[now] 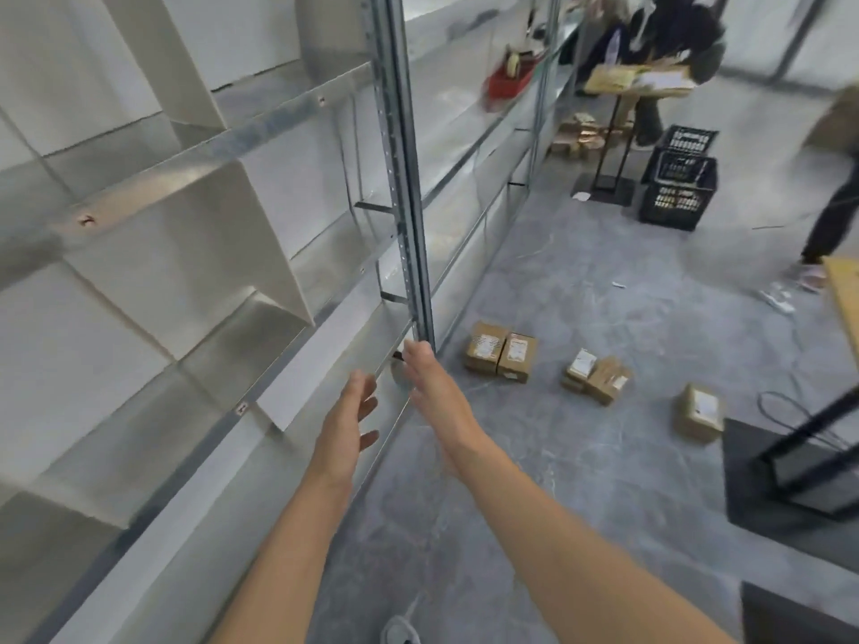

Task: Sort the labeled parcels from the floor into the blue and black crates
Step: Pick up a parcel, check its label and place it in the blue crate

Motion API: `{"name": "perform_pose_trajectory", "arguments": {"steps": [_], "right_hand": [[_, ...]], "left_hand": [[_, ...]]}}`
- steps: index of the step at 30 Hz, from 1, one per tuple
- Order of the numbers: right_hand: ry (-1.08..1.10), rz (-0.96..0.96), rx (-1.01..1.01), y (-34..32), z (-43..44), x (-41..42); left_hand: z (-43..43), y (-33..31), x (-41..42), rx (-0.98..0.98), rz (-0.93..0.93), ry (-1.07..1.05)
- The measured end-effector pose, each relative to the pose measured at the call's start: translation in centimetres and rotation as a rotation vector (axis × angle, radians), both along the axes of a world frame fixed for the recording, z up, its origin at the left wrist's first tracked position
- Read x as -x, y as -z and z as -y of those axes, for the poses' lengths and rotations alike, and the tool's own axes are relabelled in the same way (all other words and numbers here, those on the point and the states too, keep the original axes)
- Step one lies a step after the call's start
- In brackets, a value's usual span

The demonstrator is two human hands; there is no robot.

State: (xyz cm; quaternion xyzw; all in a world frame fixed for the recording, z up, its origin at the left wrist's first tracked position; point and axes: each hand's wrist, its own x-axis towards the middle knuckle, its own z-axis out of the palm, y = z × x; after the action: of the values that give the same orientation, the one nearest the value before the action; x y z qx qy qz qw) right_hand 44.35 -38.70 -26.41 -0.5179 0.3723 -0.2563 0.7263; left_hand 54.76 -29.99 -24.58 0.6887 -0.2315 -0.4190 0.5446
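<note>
You are reaching your left hand [346, 422] and right hand [434, 392], fingers [415, 360] released and empty, toward labeled cardboard parcels [499, 357] on the floor [581, 457], likely grasping one next.

Bare floor [581, 457] around parcels [502, 351]; shelving upright [409, 202] leftward.

Five brown cardboard parcels w/ white labels lie on the grey floor [581, 467] ahead of me, in three lots. The left pair [501, 354] sits side by side, touching, labels up. Right of them, apart, the middle two [597, 375] are pressed together at an angle (may be sth lower under one, can't tell). Further right, on its own, is the lone parcel [699, 413], label on top. Far back stand two black crates, slatted: the lower crate [678, 199] is upright and the upper crate [687, 140] is stacked on it, approx. square, w/ pale stuff showing through the slats.
</note>
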Motion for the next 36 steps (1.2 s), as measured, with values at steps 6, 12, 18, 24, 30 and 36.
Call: {"name": "perform_pose_trajectory", "arguments": {"steps": [6, 12, 18, 24, 30, 36], "right_hand": [[0.194, -0.081, -0.113, 2.9, 6.7, 0.6], [0.328, -0.119, -0.146, 4.3, 13.4, -0.6], [0.461, -0.141, -0.154, 6.4, 19.1, -1.4], [0.515, -0.156, -0.177, 8.4, 25.3, -2.3], [0.534, -0.157, -0.243, 12.3, 34.6, -1.9], [0.519, -0.156, -0.341, 17.1, 45.8, -0.1]], "left_hand": [[8.6, 2.9, -1.3, -0.059, -0.062, 0.14], [16.9, 6.5, -5.8, -0.154, -0.13, 0.235], [24.9, 8.7, -8.2, -0.22, -0.122, 0.343], [32.1, 10.4, -9.2, -0.253, -0.104, 0.398], [41.2, 13.3, -8.7, -0.325, -0.121, 0.423], [52.2, 17.3, -7.6, -0.432, -0.1, 0.384]]}}
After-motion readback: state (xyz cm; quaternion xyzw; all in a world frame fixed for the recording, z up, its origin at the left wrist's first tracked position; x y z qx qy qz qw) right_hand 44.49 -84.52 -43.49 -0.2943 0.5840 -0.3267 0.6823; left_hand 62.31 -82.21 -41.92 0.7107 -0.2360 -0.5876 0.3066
